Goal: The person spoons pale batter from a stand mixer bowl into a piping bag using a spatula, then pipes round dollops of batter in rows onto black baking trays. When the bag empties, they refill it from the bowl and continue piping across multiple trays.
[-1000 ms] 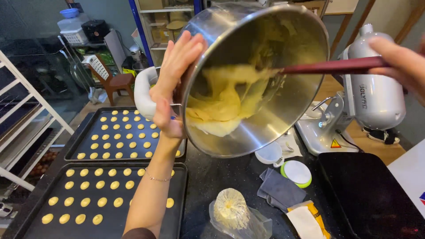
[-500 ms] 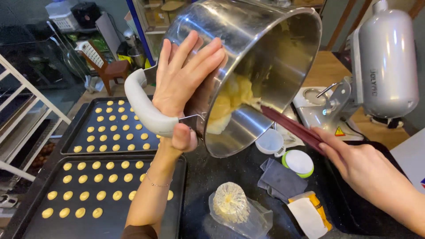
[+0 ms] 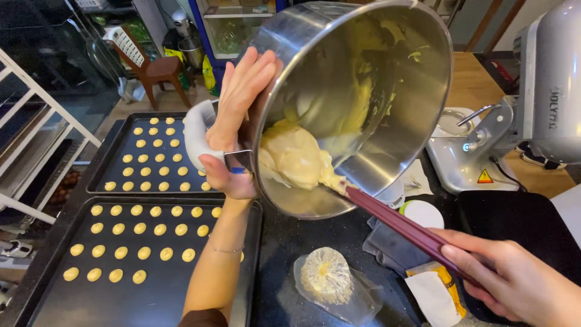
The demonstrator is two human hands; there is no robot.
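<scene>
My left hand (image 3: 239,124) holds a big steel mixing bowl (image 3: 363,97) tipped steeply, mouth toward me, above the dark desk (image 3: 290,242). Left grip is clamped on the bowl: thumb hooked thru the white handle (image 3: 196,136), fingers spread flat up the outer wall. My right hand (image 3: 514,281) is closed round the end of a dark red spatula (image 3: 405,227), w/ its blade pressed into pale yellow batter (image 3: 296,157) piled at the low rim.

The bowl looks heavy & its smooth steel likely slippery; handle plus a flat palm seems the safest hold. The batter looks soft, thick, sticky, so it prob clings rather than pours.

Below the rim sits a clear piping bag (image 3: 330,278), part filled. Two black trays (image 3: 121,260) of small piped rounds lie to the left; a stand mixer (image 3: 532,91) is at right.

Vs half a sec ago: the bowl is swung more open toward me, the batter has slid down to the rim, and my right hand is pulled back lower right.
</scene>
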